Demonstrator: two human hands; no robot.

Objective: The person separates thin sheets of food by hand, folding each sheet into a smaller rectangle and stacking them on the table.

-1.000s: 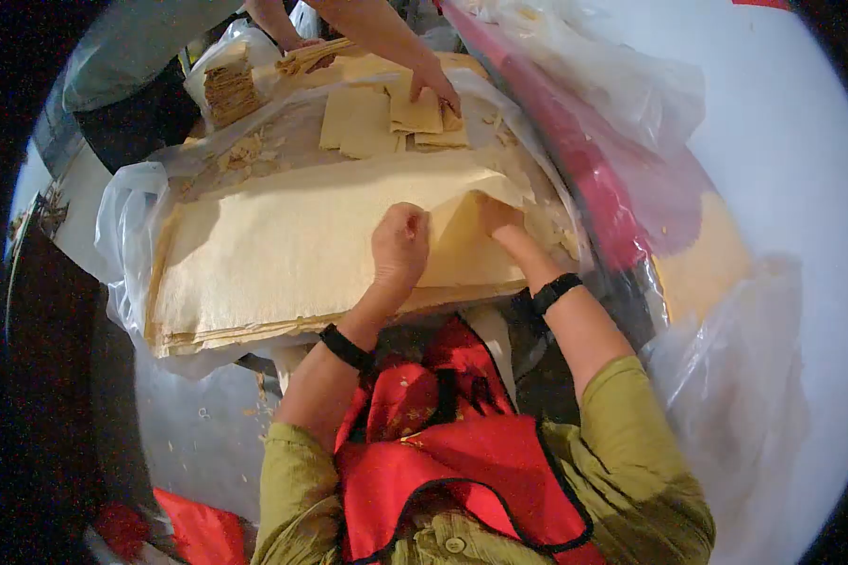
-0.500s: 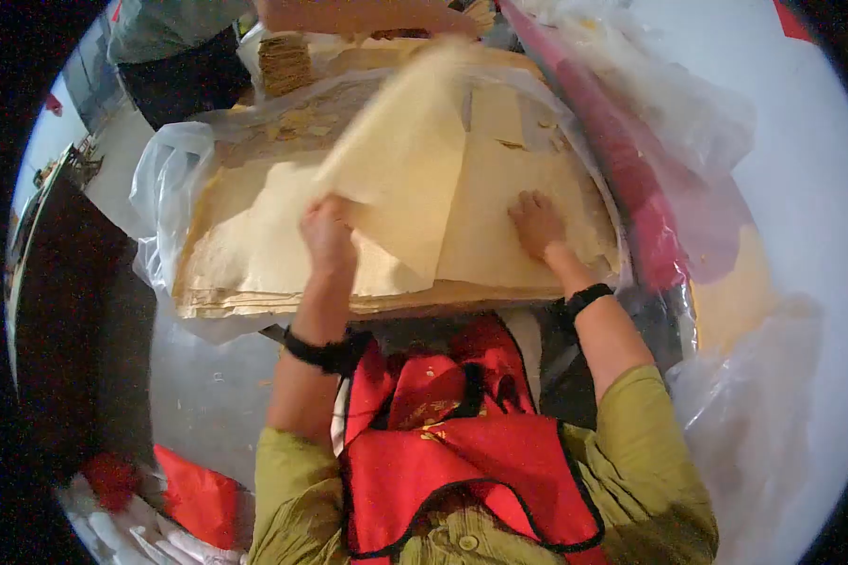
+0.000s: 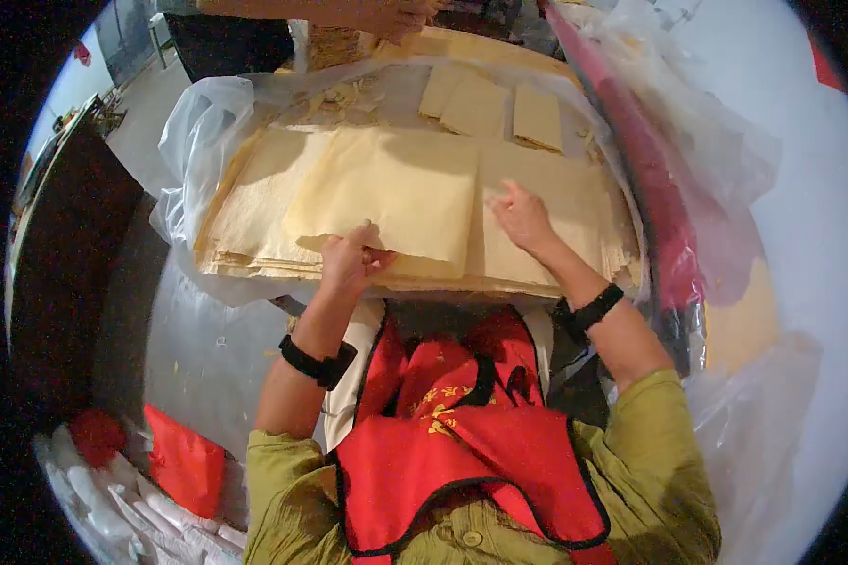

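Observation:
A thin, pale-yellow sheet point(image 3: 396, 188) lies folded over on a broad stack of similar sheets point(image 3: 575, 202). My left hand point(image 3: 350, 259) pinches its near edge, with the thumb on top and the other fingers partly tucked under. To the right of the fold, my right hand point(image 3: 523, 218) hovers close above the stack, its fingers loosely bent and apart, holding nothing. Small folded rectangles point(image 3: 476, 104) of the same yellow material lie beyond the sheet, with another folded piece point(image 3: 537, 118) to their right.
Clear plastic wrap point(image 3: 203, 122) bunches around the stack's left side. Yellow scraps point(image 3: 344, 99) lie at the back left. Another person's forearm point(image 3: 301, 9) reaches across the far edge. A pink plastic-covered strip point(image 3: 645, 179) runs along the right. A dark-sided bench point(image 3: 61, 254) stands left.
The raised, blurred sheet has come down flat in a fold. My left hand has moved slightly right and nearer me; my right hand has shifted left, its fingers now bent.

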